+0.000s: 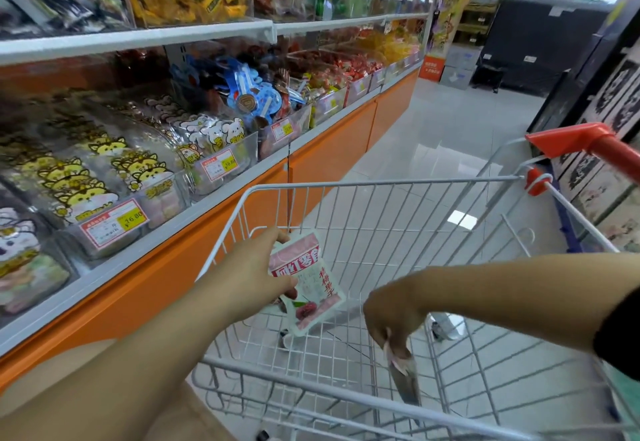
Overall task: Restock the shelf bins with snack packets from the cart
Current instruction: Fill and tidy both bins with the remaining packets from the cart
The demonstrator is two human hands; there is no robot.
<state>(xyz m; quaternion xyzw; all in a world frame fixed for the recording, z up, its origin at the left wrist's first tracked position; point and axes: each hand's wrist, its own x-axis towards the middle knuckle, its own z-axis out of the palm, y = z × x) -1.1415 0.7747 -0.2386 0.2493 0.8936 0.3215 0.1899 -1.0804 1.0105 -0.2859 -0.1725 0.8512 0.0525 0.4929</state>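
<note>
The shelf bins [145,177] on the left look well filled already; the wire cart [398,219] seems nearly bare; the left hand [256,274] grips a pink snack packet [308,288] above the basket; the right hand [391,316] pinches a second, blurred packet [403,381] low inside; restocking looks close to finished.

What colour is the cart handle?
Red: the cart handle shows at the right of the head view.

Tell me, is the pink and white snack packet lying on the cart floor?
No, the left hand holds the pink and white snack packet above the cart floor.
</note>
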